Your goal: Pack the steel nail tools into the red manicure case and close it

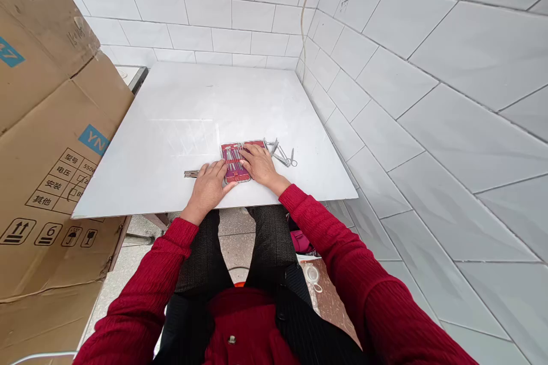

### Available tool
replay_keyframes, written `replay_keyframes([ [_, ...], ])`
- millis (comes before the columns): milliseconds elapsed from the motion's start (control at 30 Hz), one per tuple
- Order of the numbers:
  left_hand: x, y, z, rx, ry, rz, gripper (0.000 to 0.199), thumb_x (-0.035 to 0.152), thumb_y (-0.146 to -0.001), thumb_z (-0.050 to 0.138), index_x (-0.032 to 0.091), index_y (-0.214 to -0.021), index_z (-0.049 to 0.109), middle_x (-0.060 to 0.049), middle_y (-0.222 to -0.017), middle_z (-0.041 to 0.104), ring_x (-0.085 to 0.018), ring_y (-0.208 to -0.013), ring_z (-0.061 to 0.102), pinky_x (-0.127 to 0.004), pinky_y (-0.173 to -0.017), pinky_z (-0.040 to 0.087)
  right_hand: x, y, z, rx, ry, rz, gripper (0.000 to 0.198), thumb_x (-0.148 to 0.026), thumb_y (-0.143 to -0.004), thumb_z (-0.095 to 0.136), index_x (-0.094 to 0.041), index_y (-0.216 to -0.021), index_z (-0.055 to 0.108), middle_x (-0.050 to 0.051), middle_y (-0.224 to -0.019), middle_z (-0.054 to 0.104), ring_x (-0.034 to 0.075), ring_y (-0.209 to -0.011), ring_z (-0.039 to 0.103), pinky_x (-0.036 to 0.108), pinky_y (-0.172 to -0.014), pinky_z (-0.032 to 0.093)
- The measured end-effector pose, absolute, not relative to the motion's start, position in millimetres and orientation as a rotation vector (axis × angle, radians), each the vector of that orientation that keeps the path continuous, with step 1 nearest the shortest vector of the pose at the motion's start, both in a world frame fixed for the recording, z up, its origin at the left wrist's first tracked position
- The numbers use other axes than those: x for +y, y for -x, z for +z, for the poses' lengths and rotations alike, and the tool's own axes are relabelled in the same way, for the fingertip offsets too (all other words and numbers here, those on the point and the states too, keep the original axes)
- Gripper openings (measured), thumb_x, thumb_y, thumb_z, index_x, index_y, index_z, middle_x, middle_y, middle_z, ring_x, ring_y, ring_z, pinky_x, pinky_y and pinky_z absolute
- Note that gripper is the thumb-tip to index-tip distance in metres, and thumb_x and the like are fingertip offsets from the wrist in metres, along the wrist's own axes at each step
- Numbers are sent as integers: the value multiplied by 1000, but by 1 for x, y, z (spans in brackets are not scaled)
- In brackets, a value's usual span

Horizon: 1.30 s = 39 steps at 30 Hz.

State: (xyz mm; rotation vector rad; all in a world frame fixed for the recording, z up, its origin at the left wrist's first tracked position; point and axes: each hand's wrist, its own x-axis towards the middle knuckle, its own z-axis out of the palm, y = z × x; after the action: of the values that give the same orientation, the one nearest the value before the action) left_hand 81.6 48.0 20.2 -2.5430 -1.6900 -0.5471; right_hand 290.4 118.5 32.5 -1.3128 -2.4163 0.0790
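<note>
A small manicure case (238, 177) with a red lining lies unfolded on the white table, slim metal tools (232, 154) held in a row under its strap. At its lower left corner is my left hand (209, 187), with fingertips on the left edge and the thumb along the bottom edge. Across the case's fold and right half rests my right hand (260, 165), fingers stretched toward the tools and thumb apart. It hides part of the case. Right of that hand lie loose metal tools (281, 157), among them small scissors (292, 160). Another metal tool (190, 174) sticks out beside my left hand.
The white tabletop (180, 91) meets a tiled wall (377, 97) at the right and another at the back. Large cardboard boxes (51, 125) stand against its left side. A cable (303, 17) hangs down the corner. My legs are below the front edge.
</note>
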Motion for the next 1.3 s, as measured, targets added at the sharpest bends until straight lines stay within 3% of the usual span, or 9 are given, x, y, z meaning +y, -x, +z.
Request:
replay_keyframes([
  [700,34,-85,23,-1638,2546,-563,56,46,-100,61,13,-144,59,-20,-160,50,-37,-150,44,-59,-127,28,101,-286,18,-2369,1322,52,42,-33,-109,43,-15,-139,67,17,-150,60,31,-136,51,47,-115,33],
  [867,12,-88,19,-1603,2578,-562,50,44,-104,53,11,-141,61,-21,-150,61,-34,-143,53,-59,-127,29,100,-287,22,-2362,1353,101,42,-31,-108,44,-15,-140,67,17,-150,60,31,-136,51,47,-113,34],
  [1000,5,-89,16,-1631,2563,-561,49,42,-106,50,12,-142,60,-19,-151,61,-33,-144,52,-57,-126,31,101,-270,42,-2295,1385,196,41,-25,-106,48,-16,-142,65,17,-146,64,30,-135,53,46,-112,36],
  [1133,6,-89,15,-1626,2560,-594,47,38,-106,49,10,-142,61,-21,-148,62,-33,-143,53,-57,-125,33,100,-227,70,-2470,1223,350,30,-21,-102,56,-16,-126,74,14,-127,73,26,-121,62,39,-106,40],
  [1300,8,-88,11,-1642,2562,-598,36,33,-104,54,10,-125,72,-20,-127,75,-36,-133,62,-59,-121,37,92,-174,90,-2783,1053,290,18,-18,-99,62,-18,-100,80,10,-108,77,24,-107,65,34,-95,40],
])
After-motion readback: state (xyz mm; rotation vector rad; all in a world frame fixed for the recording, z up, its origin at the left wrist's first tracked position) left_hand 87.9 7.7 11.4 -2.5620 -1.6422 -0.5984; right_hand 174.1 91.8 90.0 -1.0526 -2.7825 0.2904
